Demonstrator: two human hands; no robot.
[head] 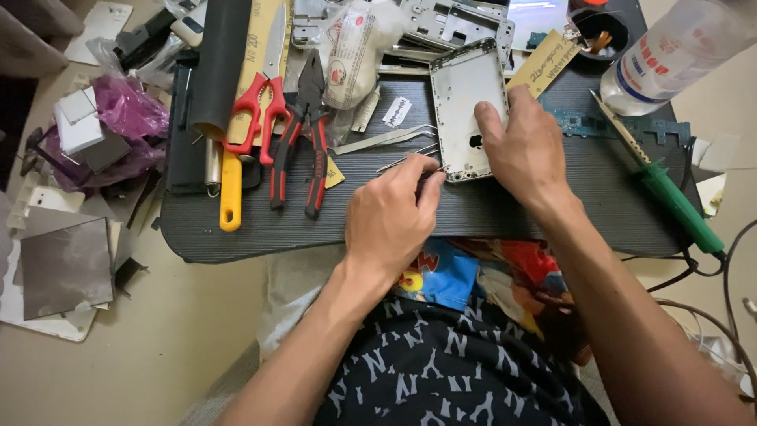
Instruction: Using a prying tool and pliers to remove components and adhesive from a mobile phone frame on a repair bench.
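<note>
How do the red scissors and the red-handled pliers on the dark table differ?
The scissors have loop handles and pale, slim blades pointing away; the pliers have long straight handles with black trim and dark, stubby jaws. The scissors rest partly on a yellow tool. Both lie untouched, left of the hands.

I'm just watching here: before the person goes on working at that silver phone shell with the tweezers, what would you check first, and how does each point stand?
1. Silver metal phone back shell lies flat on the dark ribbed tabletop: ok.
2. Right hand rests on the shell's lower right edge and steadies it: ok.
3. Left hand pinches the thin metal tweezers at the shell's lower left corner: ok.
4. Tweezer tips gripping a part: cannot tell, fingers hide them.
5. Second pair of silver tweezers lies apart from the hands: ok.
6. Green-handled soldering iron lies close by the right forearm, possibly hot: cannot tell.
</note>
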